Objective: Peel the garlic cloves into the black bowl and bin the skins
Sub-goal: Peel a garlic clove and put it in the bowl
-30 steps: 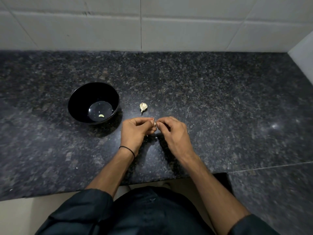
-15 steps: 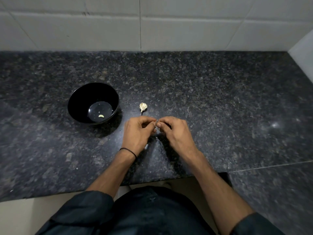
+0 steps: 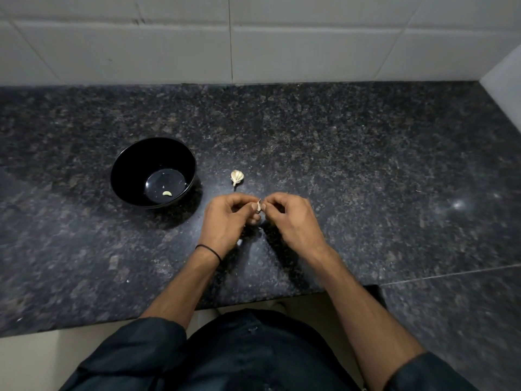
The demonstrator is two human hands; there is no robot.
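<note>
Garlic clove point(image 3: 258, 206) is pinched between both hands just below frame ctr, over the dark stone bench point(image 3: 366, 165). The left hand point(image 3: 228, 218) curls round it w/ thumb & fingertips. The right hand point(image 3: 293, 218) meets it from the other side, fingers curled, tips on the clove's edge. The hands are together, fingertips nearly touching. Can't tell if either hand rests on the bench, or if skin is lifting off, as it's too small to see.

Left of ctr stands the black bowl point(image 3: 132, 170), apart from the hands, w/ one peeled clove point(image 3: 167, 193) lying on its bottom & a few pale flecks nearby. An unpeeled garlic piece point(image 3: 236, 176) lies on the bench between bowl & hands, just above the left hand in frame, touching neither. A small pale scrap point(image 3: 239, 242) shows on the bench by the left wrist, poss. skin. A thin black band point(image 3: 210, 251) rings that wrist. Dark sleeves point(image 3: 135, 342) fill the bottom of frame, and a pale tiled wall point(image 3: 169, 52) runs across the top
</note>
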